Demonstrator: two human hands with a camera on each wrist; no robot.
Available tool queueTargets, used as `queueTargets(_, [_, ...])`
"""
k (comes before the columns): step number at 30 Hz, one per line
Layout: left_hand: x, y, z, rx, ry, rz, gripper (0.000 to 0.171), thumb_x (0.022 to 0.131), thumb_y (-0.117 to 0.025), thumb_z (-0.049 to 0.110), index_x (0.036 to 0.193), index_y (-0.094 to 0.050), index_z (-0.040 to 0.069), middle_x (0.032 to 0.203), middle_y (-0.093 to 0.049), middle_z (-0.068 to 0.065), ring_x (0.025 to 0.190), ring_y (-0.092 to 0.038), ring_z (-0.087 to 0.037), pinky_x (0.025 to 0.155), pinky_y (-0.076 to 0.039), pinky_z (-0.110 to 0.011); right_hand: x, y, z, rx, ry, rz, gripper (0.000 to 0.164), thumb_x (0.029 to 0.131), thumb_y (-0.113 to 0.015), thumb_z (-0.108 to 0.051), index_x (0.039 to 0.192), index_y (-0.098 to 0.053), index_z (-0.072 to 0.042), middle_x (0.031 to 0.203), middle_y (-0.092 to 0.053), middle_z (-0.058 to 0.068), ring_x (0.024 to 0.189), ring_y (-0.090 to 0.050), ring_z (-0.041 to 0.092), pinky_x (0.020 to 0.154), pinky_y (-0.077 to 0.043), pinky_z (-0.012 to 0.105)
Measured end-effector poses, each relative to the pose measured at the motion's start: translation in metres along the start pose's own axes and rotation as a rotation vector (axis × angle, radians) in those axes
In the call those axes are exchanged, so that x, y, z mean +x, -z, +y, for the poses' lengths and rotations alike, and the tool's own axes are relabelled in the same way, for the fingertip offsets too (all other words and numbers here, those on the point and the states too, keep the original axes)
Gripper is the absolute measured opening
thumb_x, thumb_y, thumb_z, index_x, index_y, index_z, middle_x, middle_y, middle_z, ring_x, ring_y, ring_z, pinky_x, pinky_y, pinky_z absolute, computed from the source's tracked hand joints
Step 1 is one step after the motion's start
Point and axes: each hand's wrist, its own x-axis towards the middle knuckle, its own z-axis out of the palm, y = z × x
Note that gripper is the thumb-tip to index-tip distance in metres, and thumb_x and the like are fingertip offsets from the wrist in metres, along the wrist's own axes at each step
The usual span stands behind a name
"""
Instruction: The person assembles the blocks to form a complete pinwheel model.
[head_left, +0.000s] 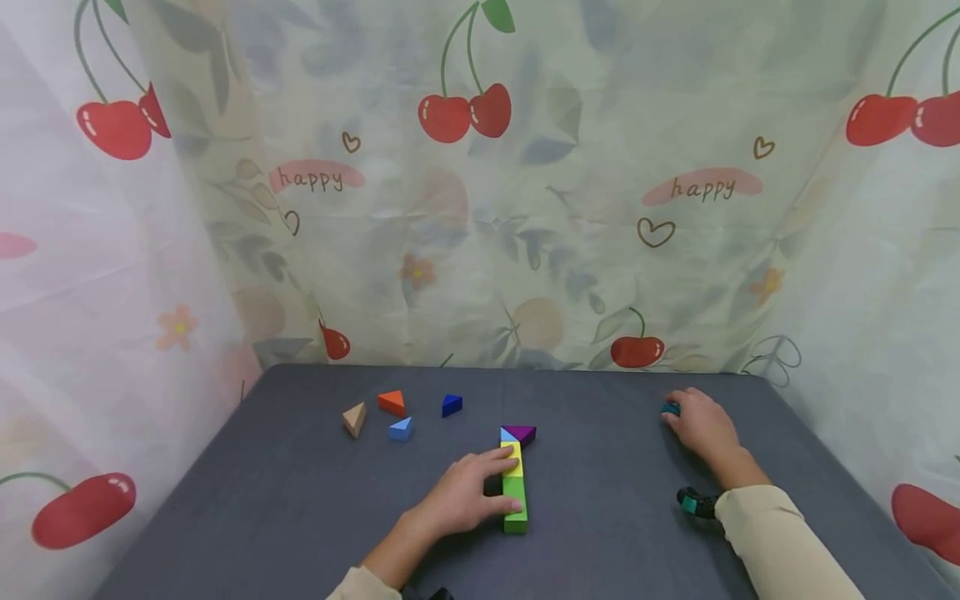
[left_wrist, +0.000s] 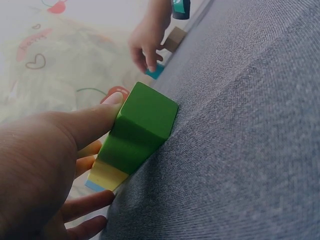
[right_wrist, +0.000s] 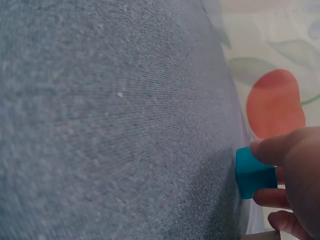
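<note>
My left hand (head_left: 461, 497) rests against a row of blocks near the table's middle. Its thumb touches the green block (head_left: 515, 523), while its fingertips reach the yellow block (head_left: 513, 467). In the left wrist view the fingers look fairly straight beside the green block (left_wrist: 145, 112). Beyond the yellow one lie a light blue triangular block (head_left: 507, 434) and a purple triangular block (head_left: 521, 433). At the table's far right, my right hand (head_left: 703, 427) pinches a teal block (right_wrist: 252, 172) between thumb and fingers; the hand partly covers it.
Toward the back left lie loose triangular blocks: natural wood (head_left: 355, 420), orange (head_left: 392, 403), light blue (head_left: 401, 429) and dark blue (head_left: 452, 405). A wooden block (left_wrist: 174, 39) stands near the right hand. Patterned curtains (head_left: 480, 208) border the grey table (head_left: 300, 500).
</note>
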Motion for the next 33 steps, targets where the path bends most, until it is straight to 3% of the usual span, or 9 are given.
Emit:
queueTargets(7, [-0.001,0.000,0.001,0.013,-0.002,0.005,0.062,0.085,-0.069,0.053,0.138,-0.057,0.024,0.148,-0.043,0.010,0.131,-0.042,-0.027,0.105,-0.028,-0.058,-0.001,0.002,0.003,0.039,0.042,0.003,0.028,0.090,-0.067,-0.007,0.113,-0.062,0.009,0.103,-0.060,0.026,0.099,-0.055,0.046,0.083,-0.044,0.058])
queueTargets(17, [-0.001,0.000,0.002,0.005,0.003,0.002,0.062,0.085,-0.070,0.053,0.139,-0.057,0.025,0.148,-0.042,0.010,0.131,-0.042,-0.028,0.105,-0.027,-0.060,0.002,-0.001,-0.006,0.105,0.072,0.066,0.021,0.090,-0.069,-0.008,0.107,-0.066,0.004,0.102,-0.062,0.022,0.096,-0.057,0.040,0.082,-0.044,0.056])
queueTargets(24, [-0.002,0.001,0.003,0.003,0.003,0.006,0.062,0.084,-0.070,0.053,0.138,-0.057,0.024,0.148,-0.043,0.011,0.131,-0.042,-0.028,0.106,-0.028,-0.058,0.008,0.000,-0.020,0.111,0.113,0.089,0.018,0.089,-0.069,-0.008,0.103,-0.067,0.003,0.097,-0.062,0.019,0.092,-0.058,0.038,0.081,-0.045,0.054])
queueTargets(33, [-0.002,0.000,0.002,-0.001,-0.010,0.011,0.062,0.085,-0.069,0.053,0.139,-0.057,0.024,0.148,-0.043,0.011,0.131,-0.042,-0.029,0.106,-0.028,-0.057,0.019,0.005,-0.045,0.124,0.154,0.077,0.019,0.090,-0.069,-0.009,0.106,-0.068,0.001,0.103,-0.064,0.018,0.096,-0.059,0.036,0.081,-0.047,0.052])
